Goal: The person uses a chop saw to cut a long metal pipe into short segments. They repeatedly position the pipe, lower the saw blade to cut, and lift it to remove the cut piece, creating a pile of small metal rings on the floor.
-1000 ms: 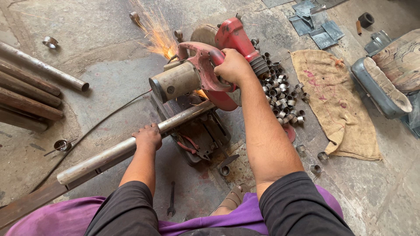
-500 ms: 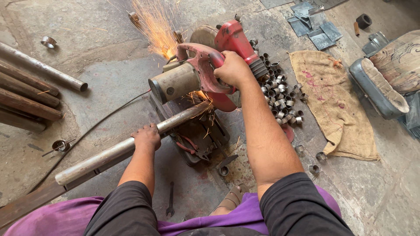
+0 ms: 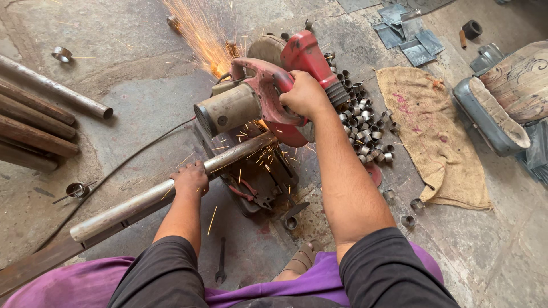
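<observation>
Right hand (image 3: 305, 94) is wrapped tight around the red chop saw (image 3: 274, 85) handle, left hand (image 3: 191, 178) clamped on the steel pipe (image 3: 171, 191) lying across the saw's base, sparks (image 3: 200, 34) flying over the concrete floor (image 3: 114, 34).

No packages, labels, signs or screens show anywhere on this workshop floor.

Bright daylight, soft shadows — edges perhaps warped
</observation>
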